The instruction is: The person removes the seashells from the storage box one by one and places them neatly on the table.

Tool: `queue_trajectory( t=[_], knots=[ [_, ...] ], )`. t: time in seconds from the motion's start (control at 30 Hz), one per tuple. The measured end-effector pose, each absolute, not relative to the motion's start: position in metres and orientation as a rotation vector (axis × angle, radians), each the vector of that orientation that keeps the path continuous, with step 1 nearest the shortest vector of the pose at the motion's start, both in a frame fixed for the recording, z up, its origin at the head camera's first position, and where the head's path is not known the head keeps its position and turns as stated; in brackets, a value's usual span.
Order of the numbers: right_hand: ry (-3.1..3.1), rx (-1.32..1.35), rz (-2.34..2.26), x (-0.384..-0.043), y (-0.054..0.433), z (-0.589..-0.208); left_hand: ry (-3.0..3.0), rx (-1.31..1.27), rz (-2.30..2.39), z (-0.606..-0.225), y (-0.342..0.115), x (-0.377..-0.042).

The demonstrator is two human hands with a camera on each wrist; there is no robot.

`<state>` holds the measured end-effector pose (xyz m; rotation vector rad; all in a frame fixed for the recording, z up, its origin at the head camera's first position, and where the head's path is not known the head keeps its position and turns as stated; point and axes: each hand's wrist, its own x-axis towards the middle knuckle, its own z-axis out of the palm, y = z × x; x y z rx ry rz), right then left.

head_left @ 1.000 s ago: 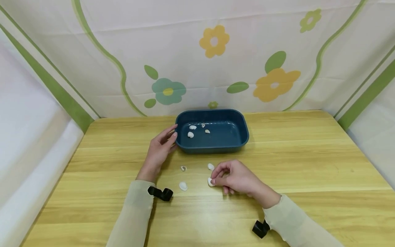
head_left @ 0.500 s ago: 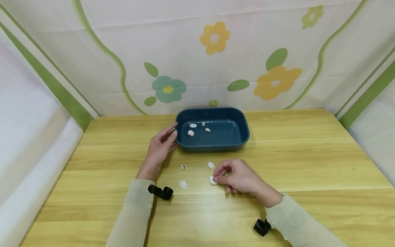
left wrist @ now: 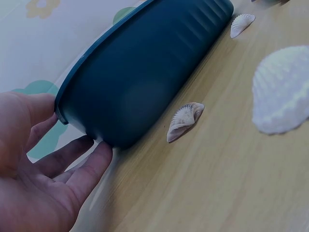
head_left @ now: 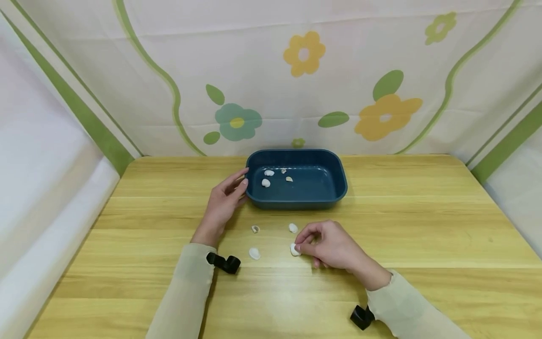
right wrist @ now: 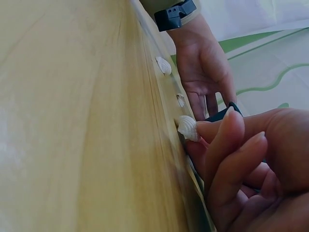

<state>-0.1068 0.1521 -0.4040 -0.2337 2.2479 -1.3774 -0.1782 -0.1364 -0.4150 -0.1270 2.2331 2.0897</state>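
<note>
My right hand [head_left: 336, 245] pinches a white ribbed seashell [right wrist: 187, 127] between thumb and fingers, low over the wooden table. To the left, my left hand [head_left: 222, 202] touches the outer left end of a dark blue rectangular basin [head_left: 296, 205]. Its fingers [left wrist: 94, 164] are fairly straight, with one digit at the rim and others low on the wall. Near the right fingertips lies a white shell [head_left: 293, 228]. A small curled shell [left wrist: 185, 121] and a broad white shell [head_left: 254, 253] lie nearer the left arm. Several shells [head_left: 266, 183] rest inside the basin, toward its left.
The basin stands at the back of the table [head_left: 423, 226], close to a white cloth [head_left: 271, 84] printed with flowers. Similar cloth hangs along both sides. Each sleeve carries a small black wrist camera [head_left: 224, 262].
The right hand keeps its pinch on the seashell, which has shifted slightly to the right. The left hand stays at the basin. The head view has shifted a little.
</note>
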Motion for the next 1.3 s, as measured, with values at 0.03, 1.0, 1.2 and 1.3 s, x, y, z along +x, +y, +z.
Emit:
queue_trajectory(
  t=[0.03,1.0,1.2,1.3],
  knots=[
    [2.248,-0.234,-1.377,-0.1067,0.1521,-0.4038,2.233,-0.123,2.092,-0.4148,-0.1362,-0.1779],
    [2.342,-0.405,-1.331,-0.1094,0.1518,-0.4074,2.255,-0.13,2.079,-0.4166,-0.1386,-0.1783],
    [2.389,-0.436,-1.281,-0.1108,0.1529,-0.4076,2.263,-0.125,2.08,-0.4173,-0.1393,-0.1789],
    [2.394,-0.447,-1.276,-0.1107,0.1531,-0.4075,2.261,-0.125,2.079,-0.4173,-0.1392,-0.1792]
  ],
)
